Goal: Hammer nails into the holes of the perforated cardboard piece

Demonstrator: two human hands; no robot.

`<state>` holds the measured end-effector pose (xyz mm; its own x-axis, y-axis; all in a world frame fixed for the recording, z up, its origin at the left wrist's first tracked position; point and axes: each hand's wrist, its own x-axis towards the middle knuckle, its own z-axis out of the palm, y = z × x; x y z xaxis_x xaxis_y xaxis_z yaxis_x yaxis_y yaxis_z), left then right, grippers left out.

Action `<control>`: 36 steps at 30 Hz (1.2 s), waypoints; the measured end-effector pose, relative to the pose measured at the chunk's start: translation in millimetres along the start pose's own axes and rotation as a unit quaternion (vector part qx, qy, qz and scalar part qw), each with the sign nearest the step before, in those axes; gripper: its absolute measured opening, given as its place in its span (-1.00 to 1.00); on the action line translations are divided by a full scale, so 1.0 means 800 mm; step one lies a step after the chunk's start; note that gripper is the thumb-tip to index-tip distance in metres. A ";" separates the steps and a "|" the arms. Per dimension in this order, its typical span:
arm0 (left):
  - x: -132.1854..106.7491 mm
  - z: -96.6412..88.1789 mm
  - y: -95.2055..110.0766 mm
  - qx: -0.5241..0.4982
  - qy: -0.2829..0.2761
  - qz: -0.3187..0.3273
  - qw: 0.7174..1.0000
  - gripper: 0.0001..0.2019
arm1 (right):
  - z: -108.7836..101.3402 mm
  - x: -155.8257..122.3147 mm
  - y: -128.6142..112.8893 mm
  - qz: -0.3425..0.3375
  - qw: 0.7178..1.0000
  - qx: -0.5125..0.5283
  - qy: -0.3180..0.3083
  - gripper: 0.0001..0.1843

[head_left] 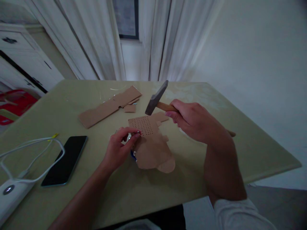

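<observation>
My right hand [192,119] is closed around the wooden handle of a hammer [157,97], its dark metal head raised above the far end of a brown cardboard piece [153,150]. Rows of small holes are punched in the cardboard's far part. At the left edge of those holes, my left hand [122,143] pinches a small nail [138,132] between thumb and forefinger; only its tiny head shows. Something blue and white peeks out from under the cardboard beside this hand.
Farther back on the pale table [192,179] lie a long cardboard strip [107,108] and a small cardboard scrap [129,108]. To the left are a black phone [66,161], a white cable [63,150] and a white power strip [16,195]. Curtains hang behind the table.
</observation>
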<state>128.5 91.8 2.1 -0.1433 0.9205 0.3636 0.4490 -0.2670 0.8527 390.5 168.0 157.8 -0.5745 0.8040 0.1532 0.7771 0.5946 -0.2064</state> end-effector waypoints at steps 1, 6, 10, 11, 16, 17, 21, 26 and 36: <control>0.000 0.000 -0.002 -0.005 -0.002 -0.006 1.000 -0.84 | -0.001 -0.001 -0.001 0.000 1.000 -0.008 -0.003 -0.65; -0.002 0.001 -0.008 -0.025 -0.010 -0.030 0.999 -0.80 | -0.002 -0.005 -0.004 0.002 0.999 -0.045 -0.023 -0.63; -0.002 0.003 -0.004 -0.026 -0.007 -0.032 0.999 -0.79 | -0.002 -0.008 -0.007 -0.002 0.998 -0.055 -0.027 -0.61; -0.002 0.003 -0.002 -0.025 -0.006 -0.029 0.999 -0.80 | -0.002 -0.009 -0.008 -0.005 0.998 -0.057 -0.026 -0.61; 0.000 0.001 0.004 -0.014 0.000 -0.006 1.000 -0.83 | 0.000 -0.009 -0.010 -0.017 0.998 -0.061 -0.031 -0.58; 0.000 0.001 0.004 -0.014 0.000 -0.006 1.000 -0.83 | 0.000 -0.009 -0.009 -0.020 0.997 -0.061 -0.033 -0.58; 0.003 0.003 0.001 -0.027 -0.008 -0.015 0.999 -0.82 | 0.004 -0.009 -0.006 -0.031 0.996 -0.069 -0.041 -0.55; 0.002 0.005 0.003 -0.020 0.001 -0.008 1.000 -0.83 | 0.006 -0.008 -0.007 -0.036 0.995 -0.078 -0.049 -0.51; 0.001 0.003 0.007 -0.013 -0.005 -0.011 1.000 -0.82 | 0.007 -0.007 -0.007 -0.044 0.995 -0.079 -0.053 -0.54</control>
<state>132.9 91.4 6.0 -0.1447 0.9287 0.3414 0.4224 -0.2540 0.8701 388.2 160.0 152.8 -0.6588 0.7500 0.0598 0.7490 0.6612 -0.0413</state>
